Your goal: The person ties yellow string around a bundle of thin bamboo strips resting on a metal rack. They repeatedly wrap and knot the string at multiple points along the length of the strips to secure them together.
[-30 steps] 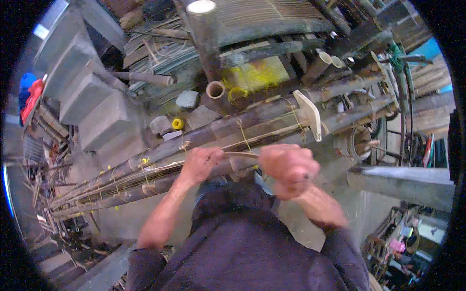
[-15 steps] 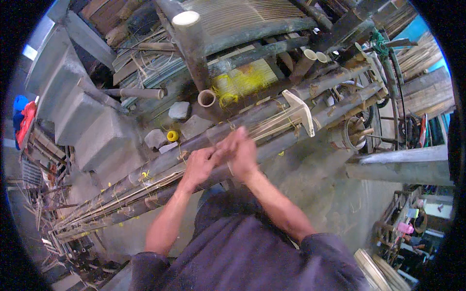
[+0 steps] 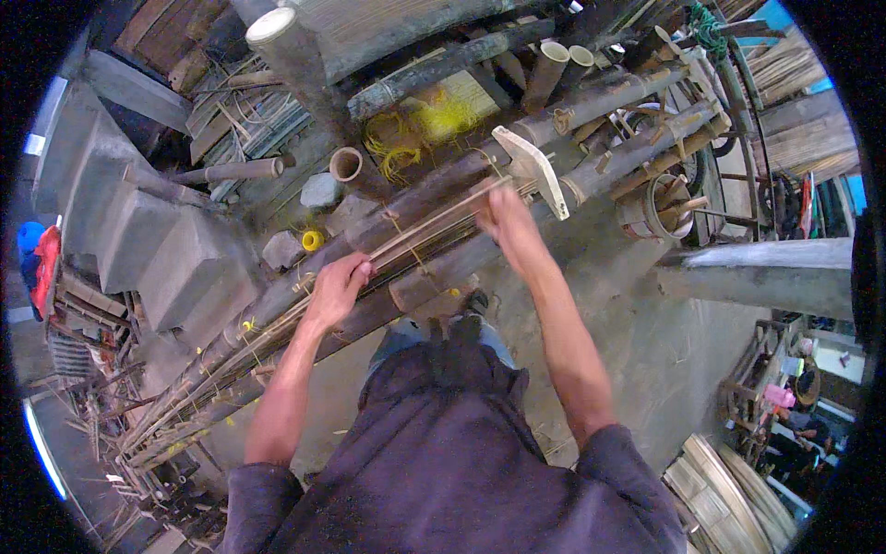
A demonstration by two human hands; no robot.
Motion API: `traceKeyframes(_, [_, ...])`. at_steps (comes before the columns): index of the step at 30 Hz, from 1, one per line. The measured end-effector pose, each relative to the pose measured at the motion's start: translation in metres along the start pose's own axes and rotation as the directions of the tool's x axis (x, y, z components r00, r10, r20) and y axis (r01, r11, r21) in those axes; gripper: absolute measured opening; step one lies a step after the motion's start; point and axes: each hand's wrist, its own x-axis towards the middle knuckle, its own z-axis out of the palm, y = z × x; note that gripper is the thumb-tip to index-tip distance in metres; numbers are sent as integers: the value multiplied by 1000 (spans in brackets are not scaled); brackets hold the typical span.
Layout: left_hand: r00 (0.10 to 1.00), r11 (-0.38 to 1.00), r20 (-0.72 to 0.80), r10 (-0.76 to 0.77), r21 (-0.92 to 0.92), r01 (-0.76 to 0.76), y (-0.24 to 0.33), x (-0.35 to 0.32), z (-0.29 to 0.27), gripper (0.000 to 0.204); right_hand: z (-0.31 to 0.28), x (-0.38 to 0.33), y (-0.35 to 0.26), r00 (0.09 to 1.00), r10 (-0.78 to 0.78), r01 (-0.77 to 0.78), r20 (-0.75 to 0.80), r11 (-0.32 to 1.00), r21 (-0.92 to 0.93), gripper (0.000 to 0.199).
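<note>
A long rack of two dark bamboo poles runs slantwise before me, with thin bamboo strips lying lengthwise between them. My left hand is closed, its thumb and fingers pinching a pale strip near the rack's middle. Farther right, my right hand is slightly blurred and closes on the same strip just short of a pale T-shaped crosspiece. The strip stretches between both hands. Yellow twine is knotted at points along the poles.
Beyond the rack stand an upright bamboo tube, a yellow twine spool, stones and tangled yellow twine. Concrete steps rise at left. A bucket and a concrete beam are at right.
My hands, together over the poles before, have parted: the right moved right toward the crosspiece, the left moved left along the rack. The whole view has shifted somewhat.
</note>
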Motion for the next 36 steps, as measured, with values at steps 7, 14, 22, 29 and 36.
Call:
traceKeyframes(7, [988, 946, -76, 137, 305, -108, 29, 21, 31, 20, -147, -148, 160, 825, 561, -282, 72, 518, -807, 51])
traceKeyframes(14, [994, 995, -112, 0, 97, 11, 23, 32, 45, 21, -11, -103, 157, 978, 94, 77, 184, 658, -749, 46])
traceKeyframes(22, [872, 995, -488, -42, 58, 80, 38, 17, 81, 14, 118, -23, -146, 525, 152, 833, 837, 111, -542, 10])
traceKeyframes(29, [845, 988, -523, 107, 151, -31, 30, 24, 89, 12, 183, 134, -22, 694, 309, 664, 650, 73, -744, 37])
traceKeyframes(36, [844, 992, -532, 71, 123, -6, 17, 14, 92, 11, 116, 42, 3, 751, 196, 336, 631, 709, -620, 34])
